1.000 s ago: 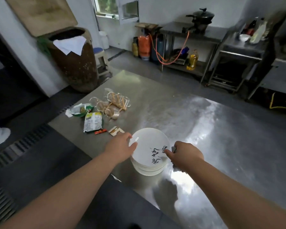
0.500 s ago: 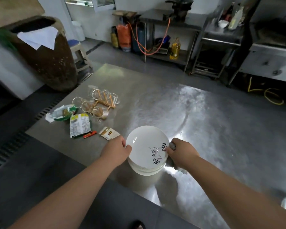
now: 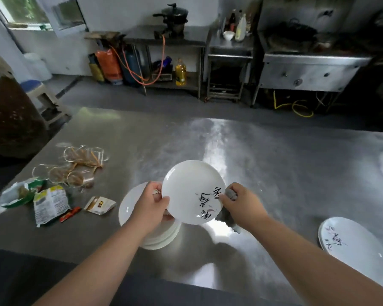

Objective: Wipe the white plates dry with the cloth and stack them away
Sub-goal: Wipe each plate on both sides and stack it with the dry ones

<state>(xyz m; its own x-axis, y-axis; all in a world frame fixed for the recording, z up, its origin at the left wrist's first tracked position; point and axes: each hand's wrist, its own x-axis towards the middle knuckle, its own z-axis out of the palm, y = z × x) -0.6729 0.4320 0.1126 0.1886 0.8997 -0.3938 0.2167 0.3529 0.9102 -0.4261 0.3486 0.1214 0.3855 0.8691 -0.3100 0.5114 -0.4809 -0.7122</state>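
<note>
A white plate (image 3: 189, 188) with black brush writing is held tilted above the steel table (image 3: 274, 164). My left hand (image 3: 152, 205) grips its left rim, thumb on the face. My right hand (image 3: 241, 203) holds a grey cloth (image 3: 230, 193) bunched against the plate's right rim; more cloth hangs below the hand. Under and left of the lifted plate stands a stack of white plates (image 3: 159, 235), partly hidden by my left hand. Another white plate with writing (image 3: 349, 239) lies on the table at the right edge of view.
Glasses with chopsticks (image 3: 80, 166), snack wrappers (image 3: 49, 203) and a small packet (image 3: 100, 205) lie on the table's left part. A large brown jar (image 3: 11, 120) and a stool (image 3: 40, 96) stand left. Shelves, gas cylinders and a stove line the back wall.
The top plate has been lifted off the stack and tilted up between both hands. The view has swung right, bringing the plate at the right edge into sight.
</note>
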